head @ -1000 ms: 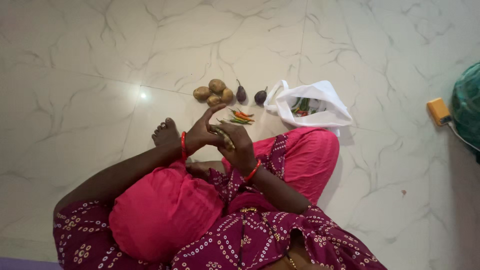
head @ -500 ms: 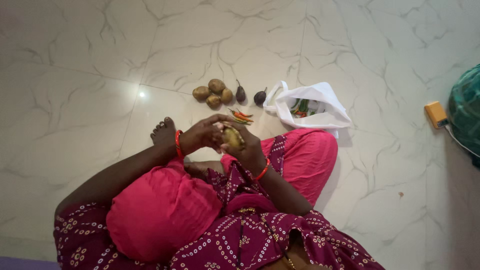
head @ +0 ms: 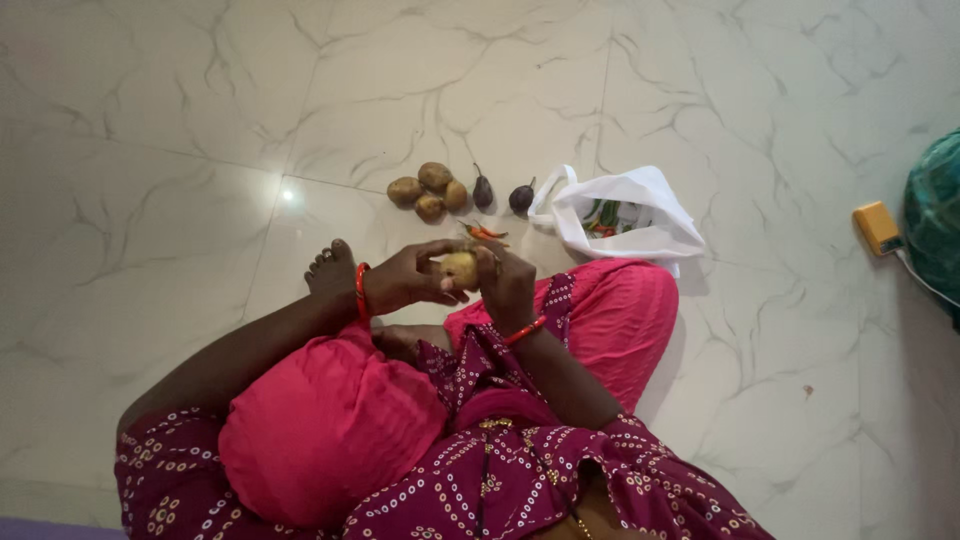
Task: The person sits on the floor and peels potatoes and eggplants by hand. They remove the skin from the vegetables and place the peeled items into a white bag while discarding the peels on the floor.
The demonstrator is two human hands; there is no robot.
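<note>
I sit on a white marble floor in pink and maroon clothes. Both hands hold one yellowish potato (head: 460,269) in front of my knees. My left hand (head: 405,279), with a red bangle at the wrist, cups it from the left. My right hand (head: 507,283) grips it from the right. Beyond the hands, red and green chillies (head: 485,233) lie on the floor, partly hidden by my fingers. Farther out sit several potatoes (head: 428,189) in a cluster and two small dark aubergines (head: 501,193).
A white bag (head: 640,237) with green and red vegetables inside lies open to the right of the aubergines. A small orange box with a cable (head: 877,228) and a teal cloth object (head: 935,215) are at the right edge. My bare foot (head: 331,270) rests left of the hands.
The potato has been turned in my hands and now sits upright between both palms. My left fingers, spread a second ago, have closed around it.
</note>
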